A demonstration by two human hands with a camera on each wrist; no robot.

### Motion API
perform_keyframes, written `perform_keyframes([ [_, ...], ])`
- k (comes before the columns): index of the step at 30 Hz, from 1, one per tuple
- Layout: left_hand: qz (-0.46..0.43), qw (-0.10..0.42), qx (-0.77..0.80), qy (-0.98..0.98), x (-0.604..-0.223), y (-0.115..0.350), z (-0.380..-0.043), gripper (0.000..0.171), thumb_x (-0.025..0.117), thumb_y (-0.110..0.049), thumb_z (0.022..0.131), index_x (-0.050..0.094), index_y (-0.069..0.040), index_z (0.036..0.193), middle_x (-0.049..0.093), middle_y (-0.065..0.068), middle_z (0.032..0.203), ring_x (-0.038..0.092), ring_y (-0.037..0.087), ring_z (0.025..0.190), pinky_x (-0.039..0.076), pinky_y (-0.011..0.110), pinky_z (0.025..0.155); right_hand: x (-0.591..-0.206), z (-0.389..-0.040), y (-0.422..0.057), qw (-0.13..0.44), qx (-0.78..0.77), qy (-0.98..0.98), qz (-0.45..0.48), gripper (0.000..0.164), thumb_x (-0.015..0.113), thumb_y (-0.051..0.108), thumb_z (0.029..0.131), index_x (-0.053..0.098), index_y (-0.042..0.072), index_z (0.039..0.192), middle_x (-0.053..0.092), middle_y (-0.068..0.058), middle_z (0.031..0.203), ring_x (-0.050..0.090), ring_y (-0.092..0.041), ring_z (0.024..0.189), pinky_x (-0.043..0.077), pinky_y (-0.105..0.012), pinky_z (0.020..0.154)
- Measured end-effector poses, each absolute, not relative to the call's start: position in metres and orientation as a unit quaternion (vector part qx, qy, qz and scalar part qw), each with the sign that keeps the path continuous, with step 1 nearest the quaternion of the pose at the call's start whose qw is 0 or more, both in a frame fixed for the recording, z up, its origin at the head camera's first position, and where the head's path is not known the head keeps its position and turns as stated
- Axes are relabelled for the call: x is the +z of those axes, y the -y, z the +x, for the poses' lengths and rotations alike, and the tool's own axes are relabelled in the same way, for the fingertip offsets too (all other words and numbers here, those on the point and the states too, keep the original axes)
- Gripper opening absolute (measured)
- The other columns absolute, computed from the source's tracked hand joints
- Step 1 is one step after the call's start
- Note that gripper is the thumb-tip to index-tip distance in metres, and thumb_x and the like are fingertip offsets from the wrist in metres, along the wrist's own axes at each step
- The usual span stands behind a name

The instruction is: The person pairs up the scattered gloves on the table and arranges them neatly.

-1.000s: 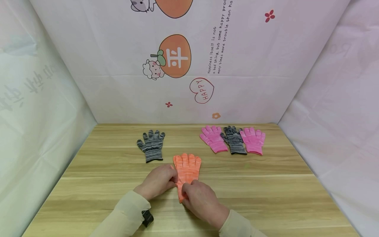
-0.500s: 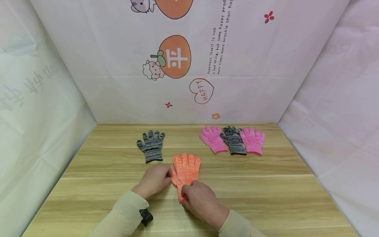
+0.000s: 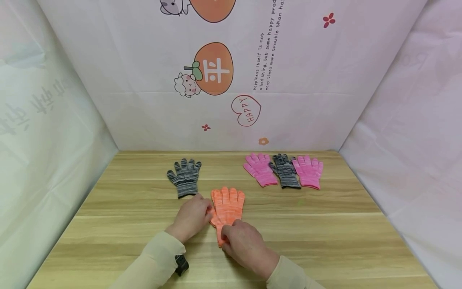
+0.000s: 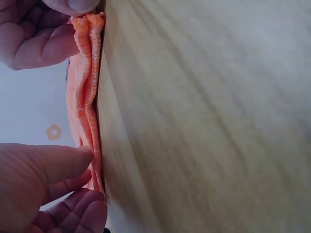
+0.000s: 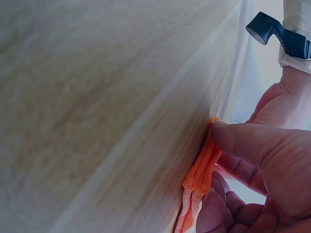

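Observation:
An orange knit glove (image 3: 228, 206) lies on the wooden table in front of me, fingers pointing away. At its cuff edge (image 4: 86, 58), two thick layers show one against the other in the left wrist view. My right hand (image 3: 249, 245) pinches the cuff between thumb and fingers. On the other side, my left hand (image 3: 191, 216) has its thumb and fingertips at the glove's thumb, pinching its edge. The right wrist view has the orange cuff (image 5: 201, 167) between the right thumb (image 5: 238, 138) and fingers, with the left hand (image 5: 274, 104) behind.
A grey-black striped glove (image 3: 185, 180) lies flat just beyond the left hand. At the back right, a pink glove (image 3: 261, 170), a grey-black glove (image 3: 286, 172) and another pink glove (image 3: 308, 172) lie in a row. White cloth walls surround the wooden table (image 3: 325, 237).
My left hand has drawn the glove's thumb out leftward, then shifted slightly farther up along it. The right hand stays at the cuff; the other gloves have not moved.

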State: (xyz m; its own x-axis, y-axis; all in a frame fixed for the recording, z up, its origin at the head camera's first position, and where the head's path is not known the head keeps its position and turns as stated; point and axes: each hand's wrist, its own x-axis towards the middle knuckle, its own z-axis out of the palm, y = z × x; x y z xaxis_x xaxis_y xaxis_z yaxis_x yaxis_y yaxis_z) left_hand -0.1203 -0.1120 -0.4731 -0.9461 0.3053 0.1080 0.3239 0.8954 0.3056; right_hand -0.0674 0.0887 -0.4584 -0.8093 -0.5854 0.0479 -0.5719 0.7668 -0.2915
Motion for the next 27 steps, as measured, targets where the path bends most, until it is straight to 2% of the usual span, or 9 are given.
perform_keyframes([
  [4, -0.151, 0.026, -0.165, 0.974, -0.471, 0.113, -0.12, 0.01, 0.078, -0.016, 0.091, 0.07, -0.014, 0.085, 0.056, -0.001, 0.081, 0.049, 0.013, 0.072, 0.047, 0.031, 0.064, -0.459, -0.068, -0.089, 0.02, -0.146, -0.94, -0.308, 0.015, 0.085, 0.029, 0.088, 0.071, 0.022, 0.089, 0.055, 0.009, 0.072, 0.046, -0.005, 0.063, 0.042, -0.023, 0.057],
  [8, -0.119, 0.04, -0.172, 0.977, -0.468, 0.115, -0.124, 0.006, 0.073, -0.014, 0.095, 0.072, -0.008, 0.095, 0.064, 0.004, 0.087, 0.061, 0.018, 0.08, 0.055, 0.037, 0.068, -0.459, -0.068, -0.089, 0.015, -0.146, -0.939, -0.31, 0.015, 0.085, 0.029, 0.088, 0.071, 0.023, 0.089, 0.055, 0.009, 0.072, 0.046, -0.005, 0.063, 0.041, -0.023, 0.057],
  [11, -0.105, 0.052, -0.164, 0.979, -0.466, 0.116, -0.128, 0.011, 0.071, -0.015, 0.097, 0.073, -0.004, 0.101, 0.069, 0.008, 0.091, 0.066, 0.023, 0.085, 0.058, 0.041, 0.072, -0.459, -0.068, -0.089, 0.016, -0.147, -0.94, -0.308, 0.015, 0.085, 0.029, 0.088, 0.071, 0.023, 0.088, 0.054, 0.01, 0.072, 0.045, -0.004, 0.063, 0.041, -0.023, 0.056],
  [19, -0.083, 0.016, -0.159, 0.984, -0.468, 0.114, -0.137, 0.01, 0.072, -0.019, 0.097, 0.071, -0.013, 0.089, 0.067, 0.0, 0.082, 0.062, 0.018, 0.077, 0.055, 0.038, 0.069, -0.46, -0.067, -0.089, 0.017, -0.152, -0.939, -0.307, 0.016, 0.085, 0.028, 0.087, 0.069, 0.023, 0.086, 0.051, 0.01, 0.07, 0.044, -0.005, 0.062, 0.039, -0.022, 0.056],
  [27, -0.065, 0.018, -0.191, 0.979, -0.468, 0.113, -0.138, 0.011, 0.07, -0.015, 0.095, 0.066, -0.015, 0.085, 0.066, -0.001, 0.079, 0.061, 0.015, 0.071, 0.053, 0.036, 0.065, -0.462, -0.067, -0.089, 0.013, -0.151, -0.939, -0.308, 0.017, 0.085, 0.028, 0.088, 0.069, 0.023, 0.085, 0.051, 0.01, 0.069, 0.044, -0.005, 0.062, 0.039, -0.022, 0.056],
])
